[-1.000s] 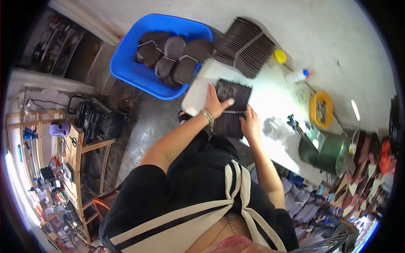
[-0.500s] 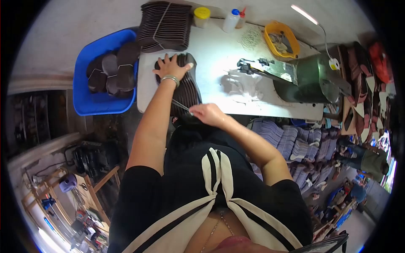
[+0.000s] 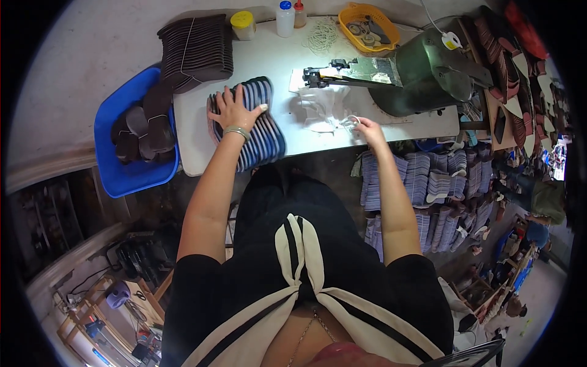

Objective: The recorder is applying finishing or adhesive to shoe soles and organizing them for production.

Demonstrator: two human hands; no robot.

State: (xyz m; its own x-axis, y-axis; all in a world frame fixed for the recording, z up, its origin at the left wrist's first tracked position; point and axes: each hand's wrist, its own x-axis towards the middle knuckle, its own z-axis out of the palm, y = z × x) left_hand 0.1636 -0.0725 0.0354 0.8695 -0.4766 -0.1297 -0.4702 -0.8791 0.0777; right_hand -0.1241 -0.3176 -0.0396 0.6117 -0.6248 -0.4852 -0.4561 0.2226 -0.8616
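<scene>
My left hand (image 3: 235,110) lies flat, fingers spread, on a fanned stack of blue and white striped pieces (image 3: 260,137) at the front of the white table (image 3: 281,55). My right hand (image 3: 365,127) is at the table's front edge, pinching a small clear thing I cannot make out, beside a pale piece of cloth (image 3: 321,107) under the arm of the green sewing machine (image 3: 422,70).
A stack of dark pieces (image 3: 199,49) stands at the table's back left. A blue tub (image 3: 131,177) with dark pieces sits to the left. A yellow-lidded jar (image 3: 243,23), two bottles (image 3: 285,17) and a yellow basket (image 3: 370,25) line the back. Bundled striped pieces (image 3: 428,183) lie piled on the right.
The view has swung toward the sewing machine. My right hand left the stack by my lap and reached to the cloth. My left hand stays on the stack, which shows striped now.
</scene>
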